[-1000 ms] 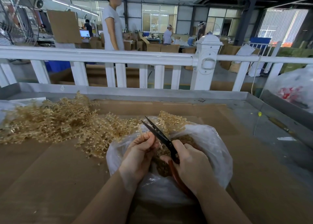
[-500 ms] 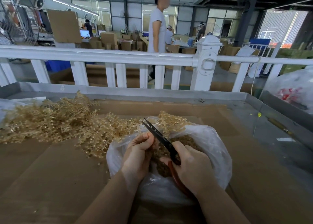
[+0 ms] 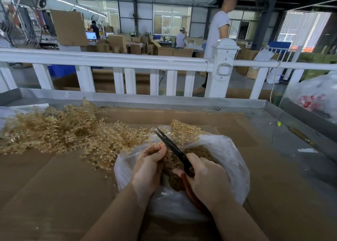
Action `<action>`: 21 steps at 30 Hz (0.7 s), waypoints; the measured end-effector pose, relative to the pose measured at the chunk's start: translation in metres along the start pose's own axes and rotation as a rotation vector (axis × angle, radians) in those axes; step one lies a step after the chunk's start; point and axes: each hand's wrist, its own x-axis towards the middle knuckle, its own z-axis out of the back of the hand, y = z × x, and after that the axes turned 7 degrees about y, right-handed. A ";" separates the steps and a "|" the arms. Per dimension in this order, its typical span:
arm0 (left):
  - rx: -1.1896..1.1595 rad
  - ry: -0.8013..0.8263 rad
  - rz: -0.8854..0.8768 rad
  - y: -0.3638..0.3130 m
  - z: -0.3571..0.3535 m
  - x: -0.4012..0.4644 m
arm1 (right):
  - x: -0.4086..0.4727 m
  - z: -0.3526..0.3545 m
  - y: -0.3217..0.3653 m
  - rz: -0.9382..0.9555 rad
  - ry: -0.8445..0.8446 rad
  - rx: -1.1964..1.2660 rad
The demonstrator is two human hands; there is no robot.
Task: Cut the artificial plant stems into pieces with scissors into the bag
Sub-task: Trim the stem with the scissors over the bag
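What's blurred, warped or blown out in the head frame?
Head view: the walking person is motion-blurred; the white railing bows from wide-angle distortion; the far-right opening is overexposed; hands, scissors and bag stay sharp.

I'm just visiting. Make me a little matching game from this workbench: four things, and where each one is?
Things:
1. scissors
2. clear bag
3. loose pile of stems
4. white fence

Places:
A. behind the bench
B. spread on the cardboard, left
C. in the right hand
D. under both hands, holding cut pieces

Pairs: 1-C, 2-D, 3-B, 4-A
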 end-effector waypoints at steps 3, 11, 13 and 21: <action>0.003 0.008 -0.010 0.001 0.000 0.000 | 0.000 0.001 0.000 -0.012 -0.011 -0.027; -0.001 0.030 -0.044 0.002 -0.001 0.000 | 0.000 0.002 0.002 -0.019 0.006 -0.047; -0.024 0.012 -0.041 0.000 0.000 0.000 | -0.001 0.003 0.002 -0.037 0.013 -0.040; -0.046 -0.025 -0.078 0.003 0.002 0.005 | -0.001 0.003 0.000 -0.092 -0.004 -0.022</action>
